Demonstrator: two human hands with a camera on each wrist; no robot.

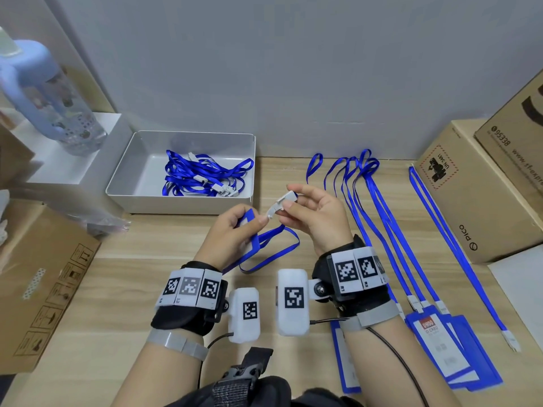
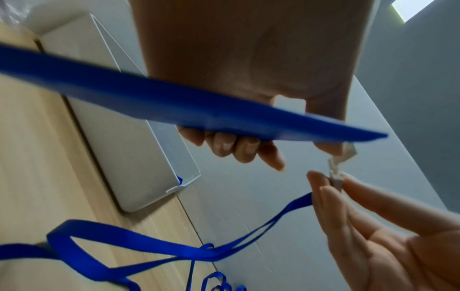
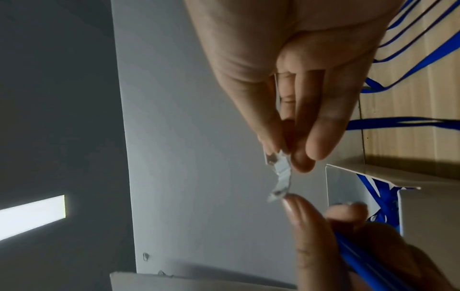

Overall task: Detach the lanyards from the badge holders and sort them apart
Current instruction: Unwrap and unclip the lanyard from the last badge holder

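At the centre of the head view the white plastic clip [image 1: 280,204] of a blue lanyard [image 1: 271,248] is pinched by the right hand [image 1: 318,217], while the left hand [image 1: 232,233] grips a blue badge holder [image 1: 249,230], its fingertip at the clip's tip; clip and holder look nearly or just parted. If the pinch slackens, the clip could spring back or the hanging strap tangle. The white tray [image 1: 141,160] at upper left holds freed lanyards; more lanyards with holders [image 1: 435,342] lie at the right on the pale wood worktop [image 1: 132,283], flanked by cardboard boxes [image 1: 470,195] under a grey wall [image 1: 293,69].
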